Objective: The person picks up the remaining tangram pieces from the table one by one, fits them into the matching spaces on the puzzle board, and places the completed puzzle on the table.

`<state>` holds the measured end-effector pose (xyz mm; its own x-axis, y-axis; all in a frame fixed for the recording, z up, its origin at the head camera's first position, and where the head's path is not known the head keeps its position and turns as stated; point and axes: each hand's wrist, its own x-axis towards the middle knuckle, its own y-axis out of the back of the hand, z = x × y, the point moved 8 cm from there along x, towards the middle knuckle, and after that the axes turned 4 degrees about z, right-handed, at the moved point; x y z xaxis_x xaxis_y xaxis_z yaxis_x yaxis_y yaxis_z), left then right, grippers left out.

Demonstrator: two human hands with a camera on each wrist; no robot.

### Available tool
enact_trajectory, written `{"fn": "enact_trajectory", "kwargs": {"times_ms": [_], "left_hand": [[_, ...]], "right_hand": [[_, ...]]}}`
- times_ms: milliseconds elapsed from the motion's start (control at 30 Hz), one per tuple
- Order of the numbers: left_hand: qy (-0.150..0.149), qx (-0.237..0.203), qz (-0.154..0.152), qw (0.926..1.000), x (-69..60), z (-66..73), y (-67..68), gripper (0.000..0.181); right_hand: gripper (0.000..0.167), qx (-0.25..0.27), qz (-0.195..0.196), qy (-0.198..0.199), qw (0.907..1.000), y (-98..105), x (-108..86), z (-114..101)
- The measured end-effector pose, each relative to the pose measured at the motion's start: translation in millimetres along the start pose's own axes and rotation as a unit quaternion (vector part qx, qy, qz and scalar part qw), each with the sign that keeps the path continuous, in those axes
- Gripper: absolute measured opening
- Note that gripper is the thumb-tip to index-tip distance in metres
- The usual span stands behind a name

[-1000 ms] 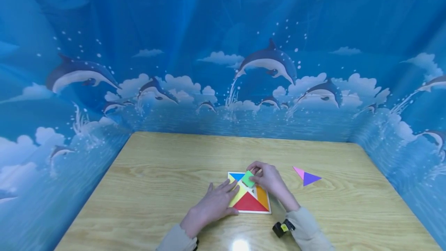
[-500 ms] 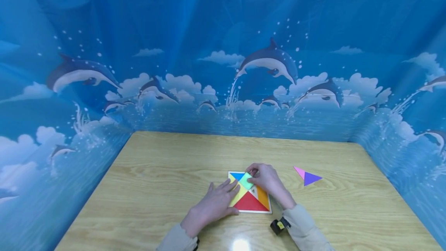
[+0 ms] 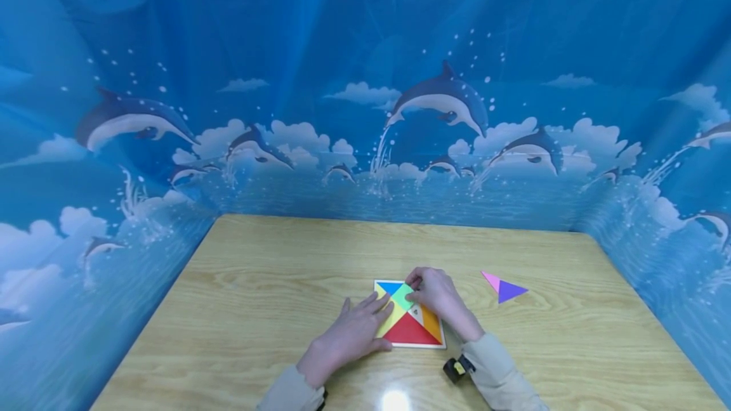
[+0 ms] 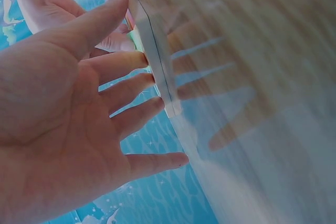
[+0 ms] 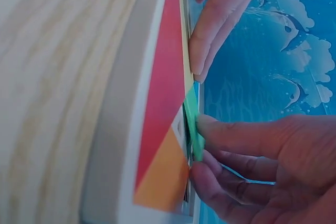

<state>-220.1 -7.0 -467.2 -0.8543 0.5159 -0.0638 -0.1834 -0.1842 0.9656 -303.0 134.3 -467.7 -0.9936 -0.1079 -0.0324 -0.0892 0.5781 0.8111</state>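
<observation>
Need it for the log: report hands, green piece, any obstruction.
Right hand pinches green piece, one edge raised off board. Left hand spread on board. Pink triangle, purple triangle lie clear, right of board.

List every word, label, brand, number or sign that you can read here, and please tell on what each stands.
No text is readable.
Small dark mark on the board, in its white gap beside the green piece: too small and blurred to read.
</observation>
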Motion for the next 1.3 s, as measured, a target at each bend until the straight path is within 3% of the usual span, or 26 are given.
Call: {"fn": "enact_trajectory", "kwargs": {"times_ms": [300,767,1067,1300], "left_hand": [[0.0,0.004,-0.003,1.0,0.2,0.1,0.2,0.074],[0.001,0.009,-0.003,1.0,1.2,-0.6,-0.8,0.074],[0.0,0.004,-0.004,1.0,0.7,-0.3,-0.8,0.075],[-0.007,0.006,0.003,1.0,-0.5,0.4,0.4,0.074]], "right_hand": [[0.034,-0.024,-0.012,0.031,0.9992,1,-7.9,-2],[0.031,-0.005,-0.005,0.042,0.9991,-2,-4.0,-1],[0.004,0.015,0.039,0.047,0.998,7,-5.1,-3],[0.006,0.011,0.09,0.056,0.9943,32,-3.6,3]]}}
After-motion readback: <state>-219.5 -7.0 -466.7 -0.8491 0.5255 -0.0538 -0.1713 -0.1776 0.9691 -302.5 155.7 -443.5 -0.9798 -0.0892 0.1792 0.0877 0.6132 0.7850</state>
